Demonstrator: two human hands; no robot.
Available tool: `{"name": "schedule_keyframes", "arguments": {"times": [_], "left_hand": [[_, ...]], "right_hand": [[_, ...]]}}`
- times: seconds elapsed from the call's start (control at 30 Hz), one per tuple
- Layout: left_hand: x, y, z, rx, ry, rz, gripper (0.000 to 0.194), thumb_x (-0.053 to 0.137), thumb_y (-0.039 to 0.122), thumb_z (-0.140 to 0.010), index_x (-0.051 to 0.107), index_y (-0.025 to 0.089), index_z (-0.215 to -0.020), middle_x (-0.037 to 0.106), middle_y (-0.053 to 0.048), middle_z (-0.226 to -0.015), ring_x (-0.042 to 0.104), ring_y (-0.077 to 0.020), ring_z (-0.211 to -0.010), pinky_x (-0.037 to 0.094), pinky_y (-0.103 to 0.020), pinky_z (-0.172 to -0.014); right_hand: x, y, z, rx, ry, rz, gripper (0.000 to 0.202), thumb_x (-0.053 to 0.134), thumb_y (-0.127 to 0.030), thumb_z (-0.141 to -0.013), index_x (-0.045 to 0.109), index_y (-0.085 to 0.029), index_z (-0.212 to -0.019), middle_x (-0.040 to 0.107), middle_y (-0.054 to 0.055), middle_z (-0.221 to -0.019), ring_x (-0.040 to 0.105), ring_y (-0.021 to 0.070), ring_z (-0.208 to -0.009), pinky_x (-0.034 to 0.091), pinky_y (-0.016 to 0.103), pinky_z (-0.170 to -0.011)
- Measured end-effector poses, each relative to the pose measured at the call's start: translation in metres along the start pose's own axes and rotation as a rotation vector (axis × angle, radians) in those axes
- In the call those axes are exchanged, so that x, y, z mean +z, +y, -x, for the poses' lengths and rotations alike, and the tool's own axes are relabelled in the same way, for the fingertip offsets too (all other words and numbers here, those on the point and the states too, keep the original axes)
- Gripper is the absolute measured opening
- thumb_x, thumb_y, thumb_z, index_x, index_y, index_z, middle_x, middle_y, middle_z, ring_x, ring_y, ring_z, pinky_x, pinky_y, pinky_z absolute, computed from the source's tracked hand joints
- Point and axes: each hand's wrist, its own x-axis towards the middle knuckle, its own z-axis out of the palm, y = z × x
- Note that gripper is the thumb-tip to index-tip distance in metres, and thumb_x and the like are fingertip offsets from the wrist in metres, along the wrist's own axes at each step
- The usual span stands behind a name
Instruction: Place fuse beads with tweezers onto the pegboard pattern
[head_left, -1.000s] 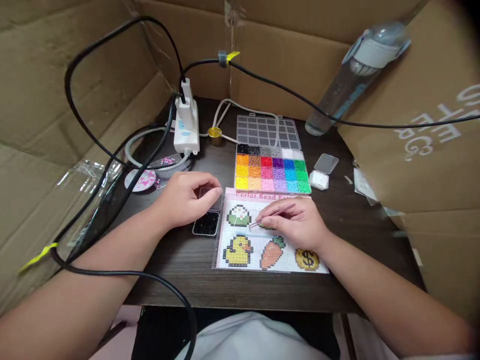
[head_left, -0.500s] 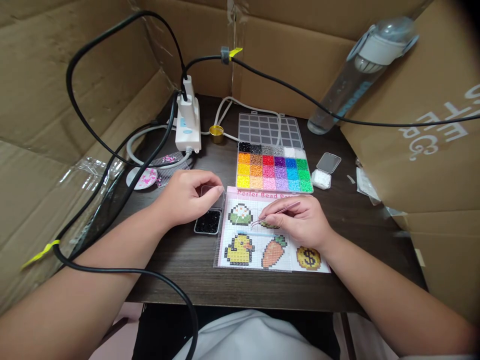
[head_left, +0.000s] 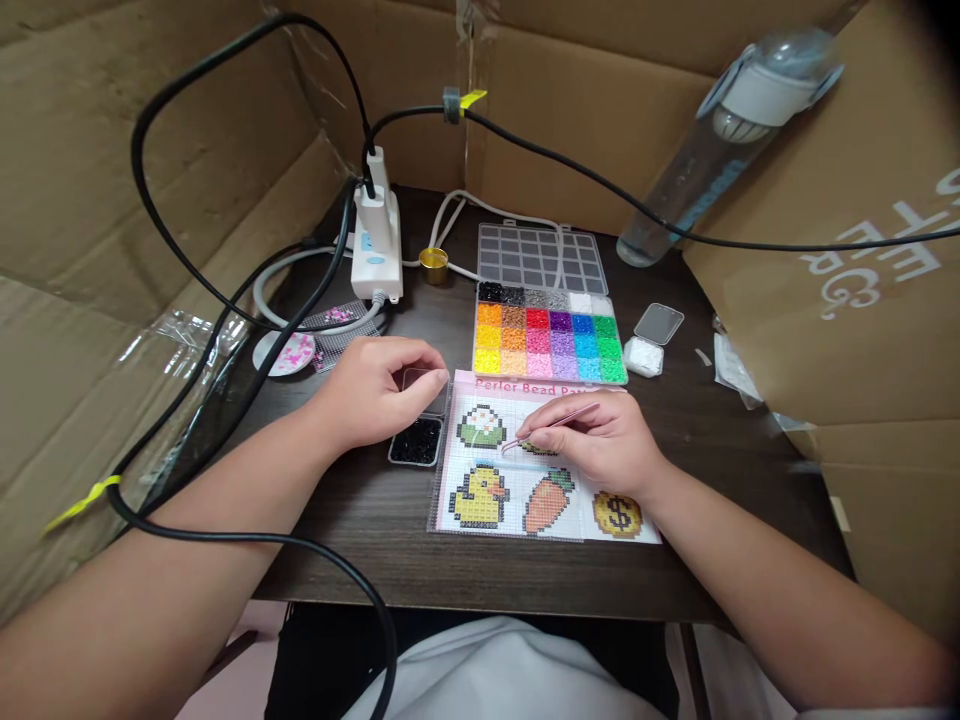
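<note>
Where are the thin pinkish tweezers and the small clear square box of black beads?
Thin pinkish tweezers (head_left: 576, 415): head view, on the shaft.
Small clear square box of black beads (head_left: 412, 463): head view, front rim.

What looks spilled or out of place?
Black cable crosses the view of the left forearm, awkward near fine work. A pale scrap lies loose right of the white-filled box. No spill visible on the pattern sheet.

Pattern sheet (head_left: 517, 480): white grid, pink header. Duck (head_left: 480, 497) at its 8 o'clock: yellow, black-outlined. Carrot (head_left: 546, 505), 6 o'clock: orange, green top. Coin (head_left: 617, 514), 4 o'clock: yellow, dark dollar sign. Sorted beads (head_left: 550, 335), 12 o'clock: multicoloured squares. Boxed beads (head_left: 416, 441), 9 o'clock: black. Tweezers (head_left: 577, 414): pink.
</note>
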Motion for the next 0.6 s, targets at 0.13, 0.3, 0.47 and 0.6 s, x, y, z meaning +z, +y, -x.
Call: {"name": "schedule_keyframes", "arguments": {"times": [0.13, 0.3, 0.47, 0.6], "left_hand": [[-0.001, 0.0, 0.001, 0.006, 0.003, -0.001, 0.021, 0.055, 0.03, -0.08, 0.071, 0.016, -0.076, 0.067, 0.001, -0.063, 0.054, -0.0104, -0.055, 0.041, -0.023, -0.055], [0.0, 0.0, 0.001, -0.005, -0.002, -0.007, 0.022, 0.055, 0.031, -0.08, 0.071, 0.017, -0.075, 0.066, 0.001, -0.062, 0.053, -0.0106, -0.055, 0.041, -0.023, -0.055], [0.001, 0.002, 0.0, -0.018, -0.009, -0.005, 0.022, 0.055, 0.032, -0.079, 0.071, 0.017, -0.075, 0.066, 0.0, -0.062, 0.052, -0.0107, -0.054, 0.041, -0.024, -0.056], [0.001, 0.002, -0.001, -0.016, -0.016, -0.001, 0.022, 0.055, 0.032, -0.079, 0.071, 0.017, -0.075, 0.066, 0.0, -0.063, 0.053, -0.0114, -0.055, 0.042, -0.024, -0.057]], "right_hand": [[0.0, -0.001, 0.0, 0.01, -0.003, 0.001, 0.005, 0.079, -0.024, -0.075, 0.08, -0.02, -0.075, 0.078, 0.006, -0.074, 0.073, 0.0167, -0.066, 0.059, 0.025, -0.061], [-0.001, -0.002, -0.001, -0.004, 0.01, 0.037, 0.011, 0.079, -0.03, -0.075, 0.08, -0.019, -0.074, 0.078, 0.007, -0.072, 0.073, 0.0178, -0.064, 0.06, 0.026, -0.058], [-0.001, -0.009, 0.0, -0.052, 0.069, 0.051, 0.007, 0.079, -0.026, -0.075, 0.08, -0.02, -0.074, 0.078, 0.006, -0.073, 0.073, 0.018, -0.064, 0.06, 0.027, -0.058], [0.002, -0.011, 0.002, -0.047, 0.049, 0.053, 0.006, 0.078, -0.025, -0.076, 0.08, -0.02, -0.075, 0.079, 0.006, -0.074, 0.073, 0.0184, -0.065, 0.062, 0.028, -0.061]]}}
